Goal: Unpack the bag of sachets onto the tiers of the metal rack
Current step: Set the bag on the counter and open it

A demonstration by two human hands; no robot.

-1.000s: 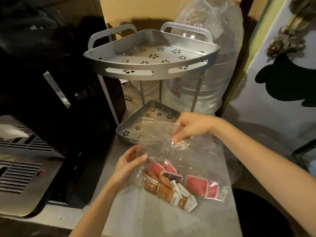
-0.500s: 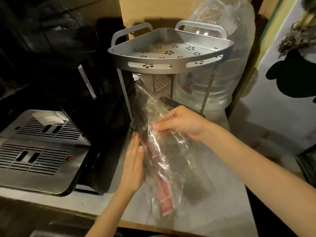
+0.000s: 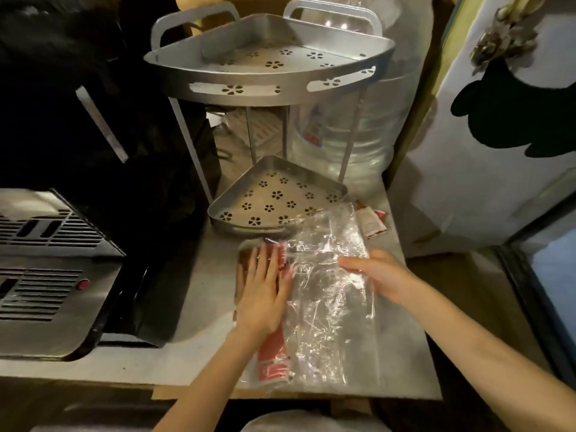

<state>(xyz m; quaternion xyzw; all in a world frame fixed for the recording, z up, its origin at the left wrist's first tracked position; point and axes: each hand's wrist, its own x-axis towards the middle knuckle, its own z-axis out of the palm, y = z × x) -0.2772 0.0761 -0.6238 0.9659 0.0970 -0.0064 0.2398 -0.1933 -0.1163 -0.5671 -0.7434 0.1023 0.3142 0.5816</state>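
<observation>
Bag [image 3: 330,294] now flat, sachets [image 3: 272,353] half-hidden.

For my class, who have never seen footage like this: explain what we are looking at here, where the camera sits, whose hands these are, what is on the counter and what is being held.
There is no machine here. The single picture comes from a wide-angle camera worn on a person's head, looking forward and down, so the two bare arms reaching in from below belong to the wearer.

The left hand lies flat, palm down, on red sachets at the left edge of a clear plastic bag. The right hand pinches the bag's right side. The bag lies on a pale counter.

Behind it stands a metal corner rack: an upper tier and a lower tier, both with flower-shaped holes and no sachets on them yet. A loose sachet lies to the right of the lower tier. A large water bottle stands behind, and a grilled appliance sits at the left.
</observation>
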